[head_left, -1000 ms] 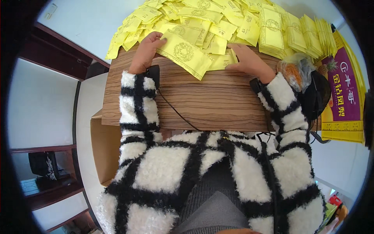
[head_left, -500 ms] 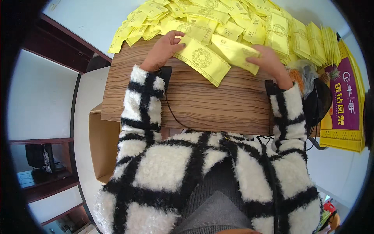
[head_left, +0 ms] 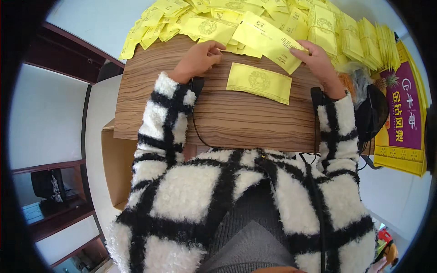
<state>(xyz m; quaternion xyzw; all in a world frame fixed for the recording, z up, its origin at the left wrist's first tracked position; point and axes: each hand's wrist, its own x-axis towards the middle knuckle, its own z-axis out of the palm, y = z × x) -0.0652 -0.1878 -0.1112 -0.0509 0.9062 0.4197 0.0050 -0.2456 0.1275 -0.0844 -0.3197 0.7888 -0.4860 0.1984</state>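
A flat yellow packet (head_left: pixel 264 40) with small dark print is pinched at its right end between the thumb and fingers of my right hand (head_left: pixel 319 66). Its far end reaches over the edge of a heap of similar packets (head_left: pixel 157 20). Just in front of it, a single yellow packet (head_left: pixel 258 83) with a round ornament lies flat on the wood-grain table (head_left: pixel 214 109). My left hand (head_left: pixel 199 59) hovers left of that packet, empty, with thumb and forefinger apart.
Bundled yellow packets (head_left: pixel 323 32) stand in stacks at the back right. Beside the right forearm are a clear plastic bag (head_left: pixel 359 84), a black item (head_left: pixel 371 113) and a purple-and-yellow box (head_left: pixel 400 109). An open cardboard box (head_left: pixel 114 159) is below the table's left side.
My left hand has let go of the ornamented packet, which now lies on the table, and drawn back slightly. The packet in my right hand has swung up and left, turning its printed face upward.
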